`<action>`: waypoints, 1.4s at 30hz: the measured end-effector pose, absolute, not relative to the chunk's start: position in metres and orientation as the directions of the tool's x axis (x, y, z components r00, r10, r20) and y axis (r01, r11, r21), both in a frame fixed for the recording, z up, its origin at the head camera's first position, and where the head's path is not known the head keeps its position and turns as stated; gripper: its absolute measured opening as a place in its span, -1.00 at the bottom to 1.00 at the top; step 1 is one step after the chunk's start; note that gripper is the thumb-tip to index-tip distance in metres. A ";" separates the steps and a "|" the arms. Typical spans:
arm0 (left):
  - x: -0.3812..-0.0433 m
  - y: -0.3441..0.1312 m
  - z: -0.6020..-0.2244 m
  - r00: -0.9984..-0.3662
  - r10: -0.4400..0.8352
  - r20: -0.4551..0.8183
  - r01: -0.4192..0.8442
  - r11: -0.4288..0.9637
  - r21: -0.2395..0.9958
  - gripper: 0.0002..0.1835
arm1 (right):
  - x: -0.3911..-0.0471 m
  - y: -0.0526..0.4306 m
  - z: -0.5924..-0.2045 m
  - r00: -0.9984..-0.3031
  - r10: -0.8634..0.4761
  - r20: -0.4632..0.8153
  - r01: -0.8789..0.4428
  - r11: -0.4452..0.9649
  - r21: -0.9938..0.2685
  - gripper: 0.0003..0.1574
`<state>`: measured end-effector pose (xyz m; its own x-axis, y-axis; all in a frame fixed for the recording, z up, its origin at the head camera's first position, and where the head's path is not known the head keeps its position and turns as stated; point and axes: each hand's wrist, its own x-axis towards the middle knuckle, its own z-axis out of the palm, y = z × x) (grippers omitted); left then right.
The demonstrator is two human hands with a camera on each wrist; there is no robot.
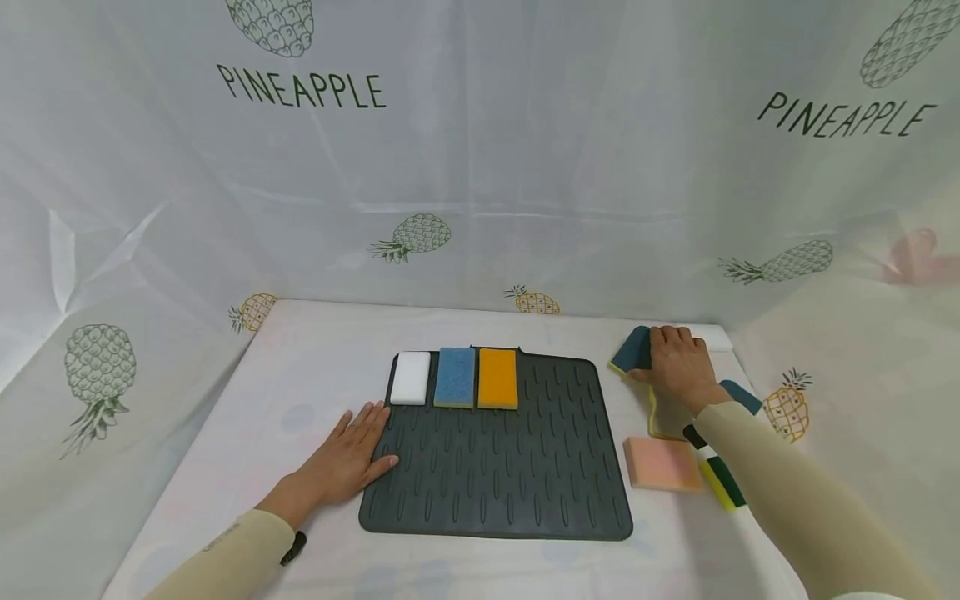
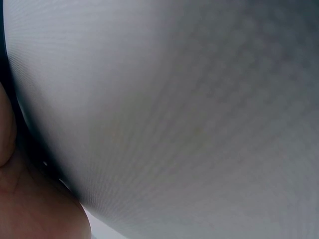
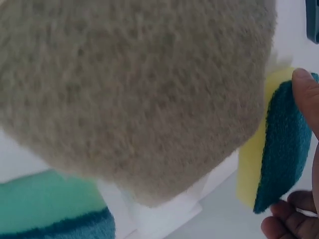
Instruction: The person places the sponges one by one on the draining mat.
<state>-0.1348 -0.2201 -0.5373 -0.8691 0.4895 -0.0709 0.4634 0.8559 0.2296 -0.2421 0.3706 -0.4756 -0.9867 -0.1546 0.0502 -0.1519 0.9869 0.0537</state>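
Note:
My left hand (image 1: 341,458) lies flat with fingers spread at the left edge of a dark grey ribbed mat (image 1: 495,475). In the left wrist view a blurred pale surface fills most of the picture. At the far right of the table my right hand (image 1: 682,362) grips a teal-and-yellow scouring sponge (image 1: 635,350). The right wrist view shows the thumb at one end of this sponge (image 3: 284,144) and curled fingers at the other. Close by is a beige-brown scrubbing sponge (image 3: 134,94), partly hidden under the right hand in the head view.
On the mat's back left lie a white sponge (image 1: 410,378), a blue one (image 1: 454,377) and an orange one (image 1: 497,378) in a row. Right of the mat are a pink sponge (image 1: 663,463) and a green-and-yellow sponge (image 1: 724,483), with a blue one (image 1: 741,396) partly behind the arm.

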 end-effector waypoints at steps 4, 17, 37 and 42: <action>-0.135 -0.220 -0.537 -0.868 0.492 -0.069 0.466 0.855 0.227 -0.07 | -0.241 0.368 -0.478 -0.990 -0.123 0.075 -0.122 0.992 0.017 0.31; -0.134 -0.218 -0.536 -0.867 0.495 -0.064 0.468 0.850 0.240 -0.08 | -0.242 0.356 -0.480 -0.994 -0.056 0.089 -0.059 0.998 -0.027 0.39; -0.134 -0.219 -0.540 -0.870 0.491 -0.047 0.465 0.848 0.255 -0.07 | -0.234 0.254 -0.469 -0.868 -0.497 0.027 -0.497 0.866 -0.059 0.31; -0.134 -0.219 -0.537 -0.870 0.490 -0.061 0.465 0.854 0.234 -0.07 | -0.234 0.241 -0.472 -0.840 -0.543 0.008 -0.542 0.836 -0.088 0.29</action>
<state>-0.1338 -0.2189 -0.5368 -0.8697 0.4898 -0.0613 0.4645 0.8541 0.2340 -0.2338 0.2410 -0.4720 -0.8396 -0.5431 0.0082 -0.5417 0.8360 -0.0880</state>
